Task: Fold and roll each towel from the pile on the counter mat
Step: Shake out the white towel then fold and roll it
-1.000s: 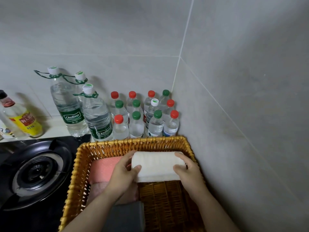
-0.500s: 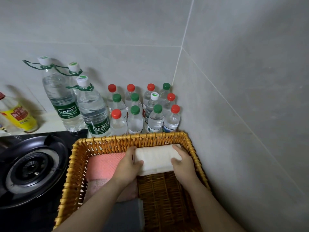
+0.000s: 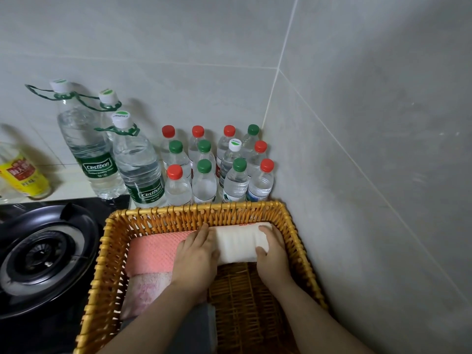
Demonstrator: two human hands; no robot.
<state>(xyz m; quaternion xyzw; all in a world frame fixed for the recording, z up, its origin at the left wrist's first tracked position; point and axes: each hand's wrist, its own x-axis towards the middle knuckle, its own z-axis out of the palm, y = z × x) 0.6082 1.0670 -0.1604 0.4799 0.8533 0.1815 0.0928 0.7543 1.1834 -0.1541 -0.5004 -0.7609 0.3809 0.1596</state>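
Note:
A rolled white towel (image 3: 238,242) lies in the far right corner of a wicker basket (image 3: 107,251), against its back wall. My left hand (image 3: 196,259) grips the roll's left end and my right hand (image 3: 272,251) grips its right end. Beside it on the left lies a rolled coral-pink towel (image 3: 153,249), with a pale pink flowered roll (image 3: 145,292) in front of that. A grey towel (image 3: 194,330) sits nearest me, partly hidden by my left forearm.
Several small water bottles (image 3: 204,172) and three large ones (image 3: 138,162) stand behind the basket in the wall corner. A black gas burner (image 3: 40,254) is on the left, with a yellow-labelled bottle (image 3: 23,175) behind it. The tiled wall (image 3: 370,175) is close on the right.
Both hands lowered the white roll from above the rim down into the basket's far right corner.

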